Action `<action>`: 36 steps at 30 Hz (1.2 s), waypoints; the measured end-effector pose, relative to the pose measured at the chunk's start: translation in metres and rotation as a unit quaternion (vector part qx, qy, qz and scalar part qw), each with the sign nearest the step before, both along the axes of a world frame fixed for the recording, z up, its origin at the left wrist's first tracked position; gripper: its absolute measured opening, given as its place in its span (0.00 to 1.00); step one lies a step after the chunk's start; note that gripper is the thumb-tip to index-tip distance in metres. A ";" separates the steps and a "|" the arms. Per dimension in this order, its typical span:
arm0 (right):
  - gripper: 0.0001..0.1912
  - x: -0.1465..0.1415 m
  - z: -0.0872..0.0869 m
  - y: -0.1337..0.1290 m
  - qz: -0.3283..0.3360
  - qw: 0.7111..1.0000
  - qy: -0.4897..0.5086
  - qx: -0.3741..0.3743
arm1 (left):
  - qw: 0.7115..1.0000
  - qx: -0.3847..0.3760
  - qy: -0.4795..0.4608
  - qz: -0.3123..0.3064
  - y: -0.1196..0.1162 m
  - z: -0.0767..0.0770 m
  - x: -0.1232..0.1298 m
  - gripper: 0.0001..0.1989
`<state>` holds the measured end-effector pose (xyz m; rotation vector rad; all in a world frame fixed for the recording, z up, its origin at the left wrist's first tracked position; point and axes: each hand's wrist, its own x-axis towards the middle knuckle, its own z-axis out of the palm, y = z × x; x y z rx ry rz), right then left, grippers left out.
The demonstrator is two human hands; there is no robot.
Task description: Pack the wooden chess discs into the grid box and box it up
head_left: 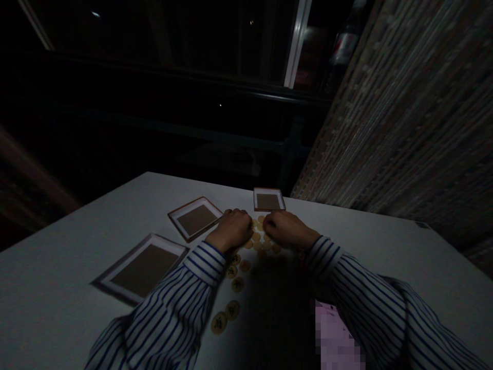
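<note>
Round wooden Chinese chess pieces (257, 245) lie in a loose cluster on the white table, between and below my hands. My left hand (233, 227) rests at the left of the cluster, fingers curled inward and their tips hidden. On the other side, my right hand (287, 228) is bent over the pieces with thumb and fingers drawn together; whatever it may hold is too dark to make out. More pieces with dark characters, such as one chess piece (219, 322), trail toward me beside my left forearm.
Three shallow open box parts stand on the table (385, 246): a large tray (115, 272) at left, a middle tray (177, 218) beyond it, and a small box (269, 210) at the far edge. A pixelated pink rectangle (337, 334) lies near my right forearm. A curtain (370, 128) hangs behind right.
</note>
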<state>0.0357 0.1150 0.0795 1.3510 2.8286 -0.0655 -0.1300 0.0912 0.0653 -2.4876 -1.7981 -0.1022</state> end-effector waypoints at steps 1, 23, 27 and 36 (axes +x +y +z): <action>0.14 0.001 0.000 0.000 0.001 1.000 0.005 0.001 | 1.000 0.003 0.000 -0.002 0.000 0.000 0.000 0.12; 0.14 0.002 -0.001 0.000 -0.006 1.000 0.009 -0.006 | 1.000 -0.001 0.000 -0.003 0.001 -0.007 0.000 0.13; 0.14 0.003 -0.001 0.001 -0.008 1.000 0.011 0.001 | 1.000 0.000 -0.002 -0.008 0.000 -0.007 0.001 0.12; 0.15 0.009 0.002 0.005 -0.018 0.999 0.036 0.001 | 0.999 0.036 -0.014 -0.016 0.003 -0.005 -0.001 0.13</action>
